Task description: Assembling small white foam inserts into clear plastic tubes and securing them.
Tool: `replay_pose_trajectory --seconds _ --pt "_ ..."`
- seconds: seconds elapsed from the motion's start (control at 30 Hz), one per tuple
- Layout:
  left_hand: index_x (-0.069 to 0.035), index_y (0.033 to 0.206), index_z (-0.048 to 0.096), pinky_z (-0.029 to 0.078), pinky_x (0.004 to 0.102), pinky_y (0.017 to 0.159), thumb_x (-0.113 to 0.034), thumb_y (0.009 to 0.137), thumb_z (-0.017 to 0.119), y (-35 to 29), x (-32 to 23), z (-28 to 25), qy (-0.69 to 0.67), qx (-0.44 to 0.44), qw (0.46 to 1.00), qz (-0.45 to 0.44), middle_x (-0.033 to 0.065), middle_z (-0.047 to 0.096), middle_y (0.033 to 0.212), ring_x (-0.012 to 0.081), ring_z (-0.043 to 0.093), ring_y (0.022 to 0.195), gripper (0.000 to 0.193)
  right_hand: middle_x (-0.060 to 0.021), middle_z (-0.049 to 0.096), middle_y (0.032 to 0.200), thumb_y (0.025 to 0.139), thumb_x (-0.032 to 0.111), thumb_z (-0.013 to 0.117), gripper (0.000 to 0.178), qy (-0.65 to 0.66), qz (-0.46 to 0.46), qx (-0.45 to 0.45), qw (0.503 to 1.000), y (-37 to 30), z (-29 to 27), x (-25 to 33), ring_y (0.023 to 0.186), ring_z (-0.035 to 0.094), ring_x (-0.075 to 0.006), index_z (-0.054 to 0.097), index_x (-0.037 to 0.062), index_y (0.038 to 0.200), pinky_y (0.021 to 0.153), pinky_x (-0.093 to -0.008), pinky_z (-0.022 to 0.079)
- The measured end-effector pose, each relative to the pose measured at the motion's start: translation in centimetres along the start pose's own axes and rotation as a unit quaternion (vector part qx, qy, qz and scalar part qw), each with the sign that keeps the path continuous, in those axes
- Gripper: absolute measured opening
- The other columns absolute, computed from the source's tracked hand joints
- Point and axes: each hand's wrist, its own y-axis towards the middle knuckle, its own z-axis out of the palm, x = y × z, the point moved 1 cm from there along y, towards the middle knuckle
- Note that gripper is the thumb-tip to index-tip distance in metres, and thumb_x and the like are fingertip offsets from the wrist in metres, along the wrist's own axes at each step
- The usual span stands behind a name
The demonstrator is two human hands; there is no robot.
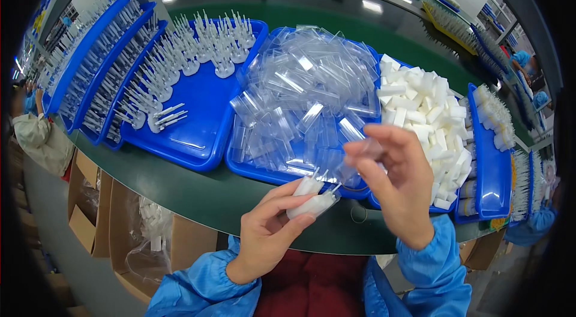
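Two white pieces (pixel 314 204) sit pinched in the left hand (pixel 267 230), near the clear-plastics tray (pixel 270 178); a loose grip could drop one (the right hand (pixel 401 182) is blurred, its grip I can't tell).

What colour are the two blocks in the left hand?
The two blocks are white, clearest in the head view.

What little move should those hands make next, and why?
Perhaps bring the right hand to the white pieces, since the left hand holds them and the right is apart from them, near the clear plastic pieces. Blur hides whether it pinches one.
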Motion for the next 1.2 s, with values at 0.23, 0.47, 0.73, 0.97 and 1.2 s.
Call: replay_pose_trajectory --seconds 0.23,0.47,0.73,0.97,1.2 --pt "0.005 0.124 0.065 0.052 0.0366 0.103 0.008 0.092 0.067 0.1 0.2 1.6 0.024 0.002 1.000 0.001 0.0203 0.051 0.142 0.0269 0.057 0.126 0.032 -0.0155 0.070 0.111 0.093 0.003 0.069 0.035 -0.002 0.000 -0.017 1.000 -3.9 -0.1 -1.1 0.097 0.068 -0.0176 0.051 -0.0023 0.123 0.090 -0.0306 0.053" --pt "0.003 0.122 0.068 0.051 0.0344 0.101 0.006 0.092 0.067 0.1 0.4 2.4 0.151 0.046 0.986 0.054 0.0188 0.053 0.141 0.0254 0.058 0.125 0.030 -0.0115 0.073 0.107 0.089 0.004 0.074 0.039 -0.128 -0.138 -0.060 0.980 -5.8 -0.8 -3.5 0.099 0.068 -0.0209 0.053 0.0018 0.122 0.090 -0.0314 0.049" --pt "0.003 0.118 0.070 0.055 0.0335 0.096 0.003 0.092 0.069 0.2 0.1 3.0 0.139 0.029 0.990 0.010 0.0176 0.057 0.136 0.0240 0.062 0.118 0.027 -0.0081 0.072 0.103 0.089 0.011 0.075 0.037 0.031 0.057 0.004 0.998 -5.1 -2.4 -2.5 0.102 0.067 -0.0229 0.057 0.0034 0.120 0.100 -0.0390 0.042" --pt "0.002 0.120 0.070 0.054 0.0330 0.095 0.001 0.092 0.069 0.3 0.7 3.7 0.171 0.011 0.985 0.011 0.0187 0.057 0.137 0.0250 0.063 0.117 0.028 -0.0085 0.070 0.104 0.083 0.009 0.077 0.029 -0.159 -0.136 -0.087 0.974 -5.9 -1.3 -3.1 0.101 0.062 -0.0281 0.066 0.0052 0.110 0.096 -0.0397 0.043" --pt "0.002 0.130 0.065 0.043 0.0415 0.107 -0.003 0.091 0.069 0.4 -0.1 3.8 0.325 0.021 0.943 0.065 0.0261 0.049 0.145 0.0375 0.054 0.130 0.039 -0.0128 0.061 0.125 0.075 0.016 0.081 0.062 -0.315 -0.153 -0.036 0.936 -5.3 -2.4 -1.0 0.114 0.055 -0.0286 0.059 0.0040 0.132 0.097 -0.0443 0.040"
